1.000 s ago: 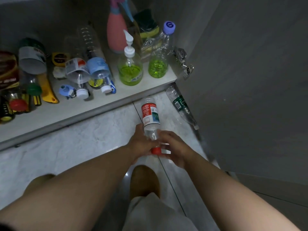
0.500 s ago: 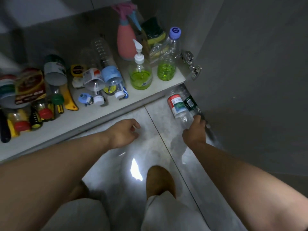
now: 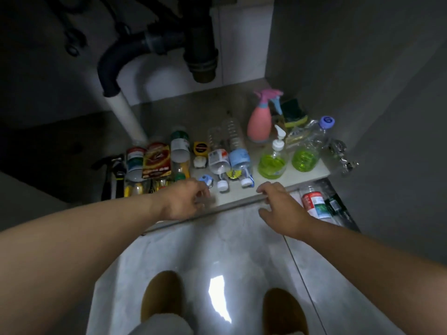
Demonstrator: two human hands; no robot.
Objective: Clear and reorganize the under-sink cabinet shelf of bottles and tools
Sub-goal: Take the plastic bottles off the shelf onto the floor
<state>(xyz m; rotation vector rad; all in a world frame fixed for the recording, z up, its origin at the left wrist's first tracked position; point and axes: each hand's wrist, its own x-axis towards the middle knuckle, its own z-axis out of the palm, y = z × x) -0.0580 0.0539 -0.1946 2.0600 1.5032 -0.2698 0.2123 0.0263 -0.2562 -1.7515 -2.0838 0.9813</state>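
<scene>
The cabinet shelf [image 3: 242, 198] carries several bottles and tools. Two clear plastic bottles [image 3: 238, 151] lie side by side with white caps toward me. Right of them stand a pump bottle of green liquid [image 3: 272, 160] and a purple-capped bottle [image 3: 308, 151], with a pink spray bottle [image 3: 260, 122] behind. A red-labelled bottle [image 3: 314, 204] lies on the floor beside a green-labelled bottle [image 3: 335, 204]. My left hand [image 3: 185, 200] hovers over the shelf's front edge with loosely curled fingers, holding nothing. My right hand [image 3: 281, 210] hangs open over the same edge, near the lying bottles.
Dark drain pipes [image 3: 154, 44] hang above the shelf. Jars, a red packet [image 3: 157, 159], an upturned bottle [image 3: 180, 147] and dark-handled tools [image 3: 113, 177] crowd the shelf's left. The grey cabinet door [image 3: 375, 117] stands open at right. My feet rest on the glossy floor [image 3: 217, 250].
My right hand let go of the red-labelled bottle on the floor by the door. Both hands moved up to the shelf's front edge, and my view tilted upward to show the pipes.
</scene>
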